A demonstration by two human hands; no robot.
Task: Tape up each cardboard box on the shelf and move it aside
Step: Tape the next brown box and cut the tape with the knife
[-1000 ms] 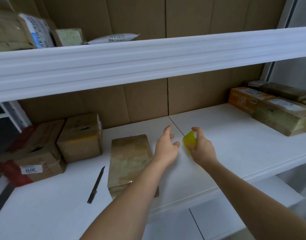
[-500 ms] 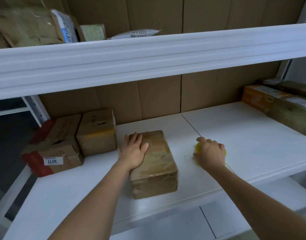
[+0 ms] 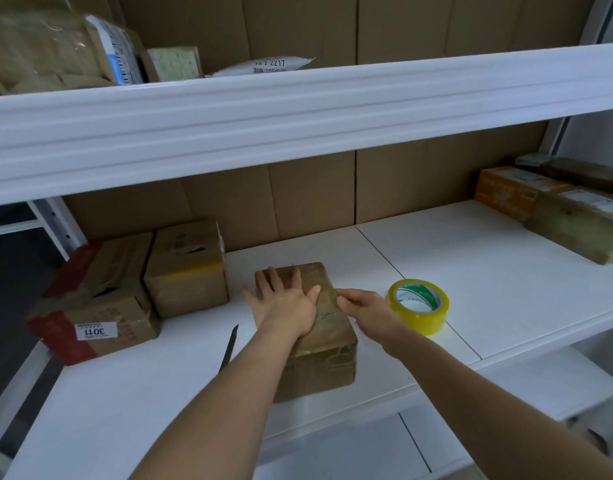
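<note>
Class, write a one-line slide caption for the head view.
Both hands, left and right, press the cardboard box beside a yellow tape roll.

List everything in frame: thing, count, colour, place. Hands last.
Taped box: 1, brown, middle shelf centre, under both hands.
Tape roll: 1, yellow, on the shelf right of that box.
Knife: 1, dark, left of the box, partly behind the left forearm.
Left boxes: 2, brown, one with red edges and a white label, left end of the shelf.
Right boxes: at least 3, orange and brown, right end.
Upper-shelf parcels: several, brown and white.
Shelf: white.
Left hand: flat on the box top.
Right hand: touches the box's right edge.
</note>
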